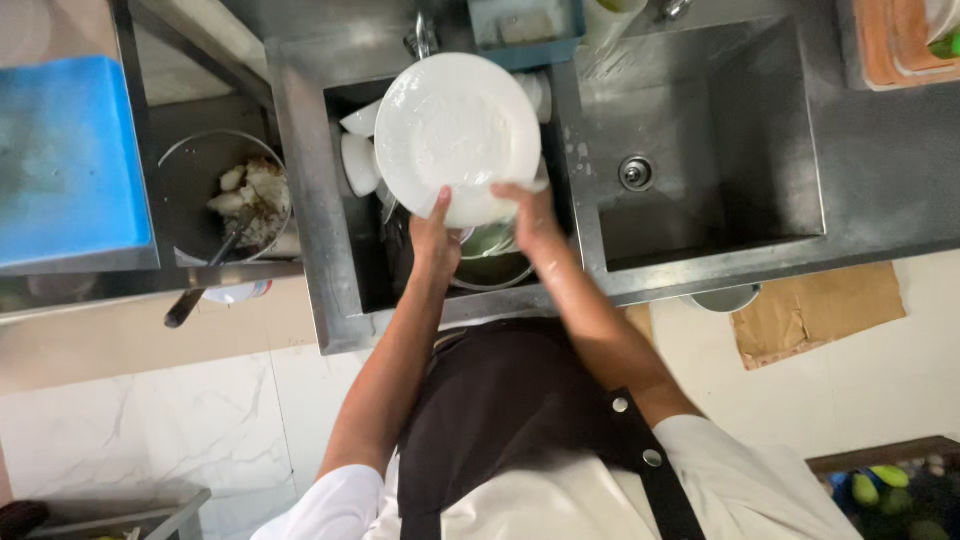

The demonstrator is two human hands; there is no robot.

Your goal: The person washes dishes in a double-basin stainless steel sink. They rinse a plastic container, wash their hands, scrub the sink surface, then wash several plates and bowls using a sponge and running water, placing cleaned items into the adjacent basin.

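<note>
Head view, white plate (455, 130) over dish-filled sink (345, 270)

floor (150, 420): pale marble tiles | steel double sink unit (700, 270) far | cardboard sheet (815, 310) right | blue board (65, 160) left

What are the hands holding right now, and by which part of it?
A round white plate, held over the left sink basin. The left hand and the right hand each grip its near rim.
</note>
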